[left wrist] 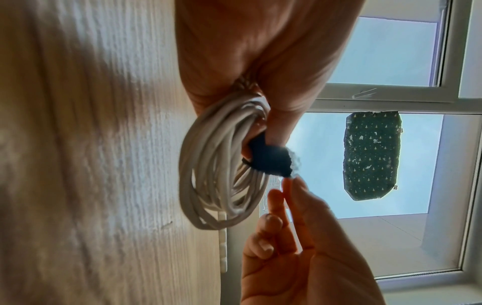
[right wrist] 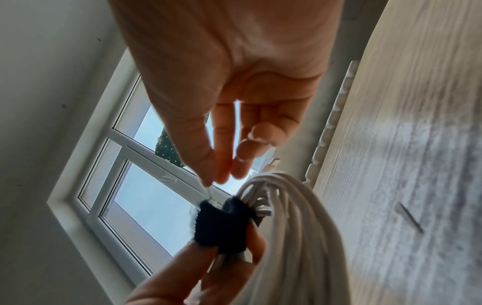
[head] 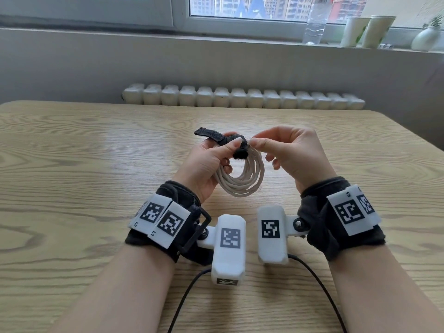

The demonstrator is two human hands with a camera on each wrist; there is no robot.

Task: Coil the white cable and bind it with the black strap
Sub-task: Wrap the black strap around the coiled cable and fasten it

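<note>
On your left wrist, the white plastic marker plates strapped over the black band (head: 158, 219) carry two small printed labels, "L2" under the outer square code and "L1" under the inner one. On your right wrist, the white plastic marker plate (head: 349, 210) reads "R5" beside its code. The square black-and-white codes themselves hold no legible writing. Neither wrist view shows any text.

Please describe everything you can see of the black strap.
The black strap is a fuzzy fabric band, like hook-and-loop tape. One part wraps the top of the coiled white cable, held above the table. Its free end sticks out to the left, not yet fastened. The left hand pinches it against the coil; the right hand pinches at its edge.
</note>
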